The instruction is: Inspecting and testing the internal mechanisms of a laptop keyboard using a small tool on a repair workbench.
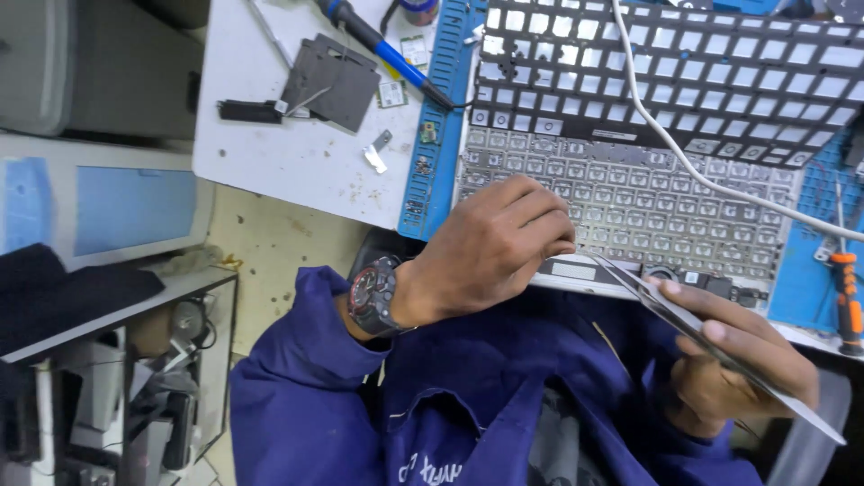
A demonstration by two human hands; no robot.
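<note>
left hand [490,247]: fingers curled and pressed down on the near edge of the keyboard assembly [630,193], knuckles up. Fingertips hidden under the hand, so I cannot tell if they pinch anything. Wristwatch [372,295] on that wrist.
right hand [733,355]: fingers pressed together around a thin grey metal strip [720,346], pinching it flat. Its far tip sits at the keyboard's near edge, just beside the left hand.
keyboard assembly: lies on the blue work mat [443,108], keycaps off, bare switch grid showing. Black key frame [666,67] lies over its far part.
cable: white cable [670,135] runs across frame and keyboard.
left of the mat: blue-handled tool [382,45], dark flat plates [333,81], small loose parts on the white bench [270,153].
far right: orange-handled screwdriver [846,292].
risk: strip is thin and long, so levering hard at the edge could bend it or gouge the grid. The white cable could snag and drag the frame. Loose parts sit near the bench edge, and a nudge would drop them.
</note>
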